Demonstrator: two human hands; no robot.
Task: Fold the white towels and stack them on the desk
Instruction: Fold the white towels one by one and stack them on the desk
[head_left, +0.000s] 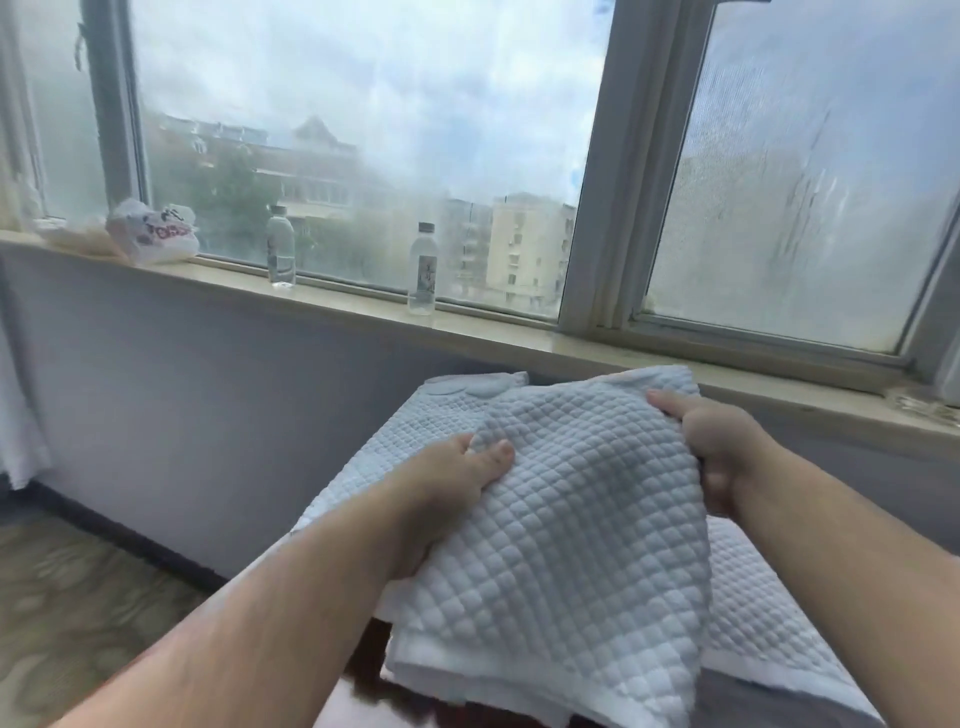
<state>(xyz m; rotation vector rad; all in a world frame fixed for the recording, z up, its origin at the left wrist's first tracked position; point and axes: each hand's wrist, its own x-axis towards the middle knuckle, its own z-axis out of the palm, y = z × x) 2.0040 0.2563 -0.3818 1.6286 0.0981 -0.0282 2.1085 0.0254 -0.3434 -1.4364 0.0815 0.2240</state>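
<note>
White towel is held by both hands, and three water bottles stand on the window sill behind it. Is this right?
Not quite. The head view shows only two water bottles on the window sill, not three: the left bottle and the right bottle. The rest is right: the left hand and the right hand both hold the white towel.

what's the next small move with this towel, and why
Probably lower the white towel flat onto the towel lying beneath, so it can be folded squarely. The left hand and right hand each grip its upper edge. It hangs slack and bunched in the air, with uneven layers at its bottom edge.
</note>
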